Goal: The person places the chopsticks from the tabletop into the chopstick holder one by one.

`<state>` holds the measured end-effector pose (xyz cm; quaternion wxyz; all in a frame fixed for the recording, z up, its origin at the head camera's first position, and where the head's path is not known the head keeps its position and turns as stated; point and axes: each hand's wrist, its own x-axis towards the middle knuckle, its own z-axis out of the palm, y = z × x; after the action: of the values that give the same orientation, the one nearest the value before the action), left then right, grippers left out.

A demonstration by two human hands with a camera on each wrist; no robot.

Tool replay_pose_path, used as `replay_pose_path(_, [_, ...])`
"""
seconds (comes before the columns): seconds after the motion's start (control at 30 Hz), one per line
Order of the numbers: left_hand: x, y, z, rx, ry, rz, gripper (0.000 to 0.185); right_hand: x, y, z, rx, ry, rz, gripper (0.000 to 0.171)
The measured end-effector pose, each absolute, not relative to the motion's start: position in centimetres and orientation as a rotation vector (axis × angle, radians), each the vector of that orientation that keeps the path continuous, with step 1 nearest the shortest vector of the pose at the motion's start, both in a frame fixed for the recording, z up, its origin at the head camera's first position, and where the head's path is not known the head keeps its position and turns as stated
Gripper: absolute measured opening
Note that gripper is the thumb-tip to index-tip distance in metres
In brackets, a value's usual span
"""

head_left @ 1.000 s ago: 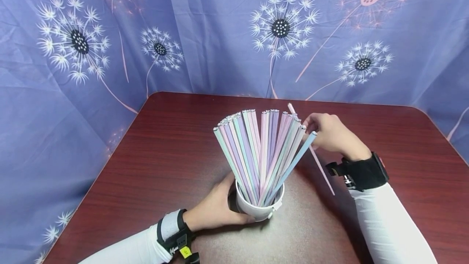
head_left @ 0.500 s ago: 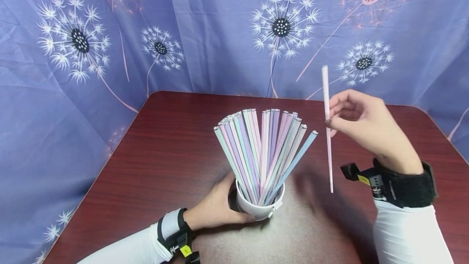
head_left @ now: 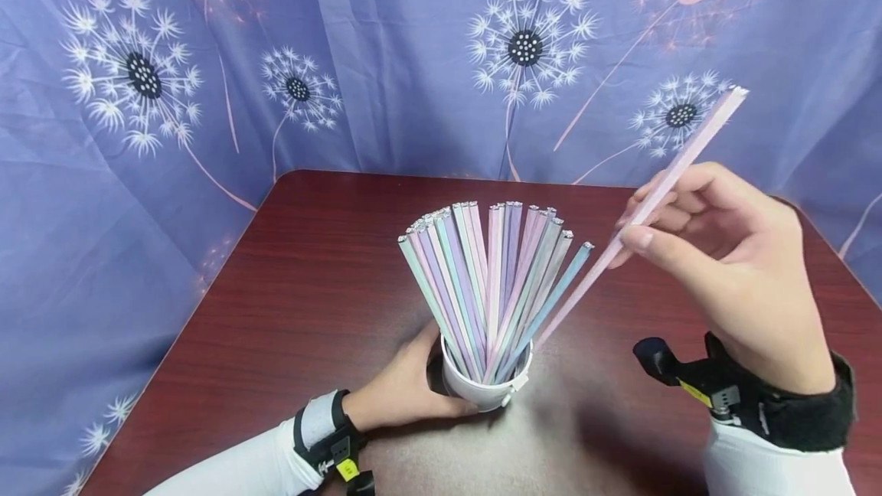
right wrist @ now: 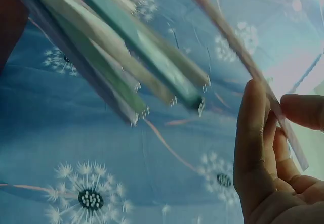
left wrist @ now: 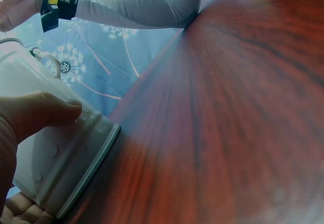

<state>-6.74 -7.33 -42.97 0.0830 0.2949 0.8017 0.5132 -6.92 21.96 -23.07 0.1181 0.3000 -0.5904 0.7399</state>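
Note:
My left hand grips the side of a white cup, with the thumb across its front. In the left wrist view the thumb lies on the wall of the cup. A fan of slender pastel sticks with silvery ends stands in it. To the cup's right, my right hand pinches a pale pink stick between thumb and fingers. This stick slants down left, its lower end by the cup's right rim; whether inside or behind, I cannot tell. The right wrist view shows the pinched stick beside blurred others.
A dark red wooden table lies under the cup. Purple-blue cloth printed with dandelions hangs behind and left of it. Both wrists wear black straps with small cameras, the right strap lying low at the right.
My right hand has drawn the pink stick up and right from beside the bunch, then tilted it so its lower end points at the cup. The left hand stays on the cup.

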Motion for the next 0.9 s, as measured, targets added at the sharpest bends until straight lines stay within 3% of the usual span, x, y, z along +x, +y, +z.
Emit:
replay_pose_path(0.27, [-6.7,-7.1,-42.9,0.879,2.408,1.545,0.106,-5.9,19.7,-22.8,0.853,-2.017,1.964,0.026])
replay_pose_path(0.73, [-6.8,-7.2,-42.9,0.842,2.384,1.512,0.108,-6.1,19.6,-23.1,0.882,-2.005,1.955,0.028])
replay_pose_path(0.9, [-8.9,-9.2,-41.3,1.012,2.424,1.224,0.114,-6.1,20.3,-23.8,0.814,-1.852,1.915,0.023])
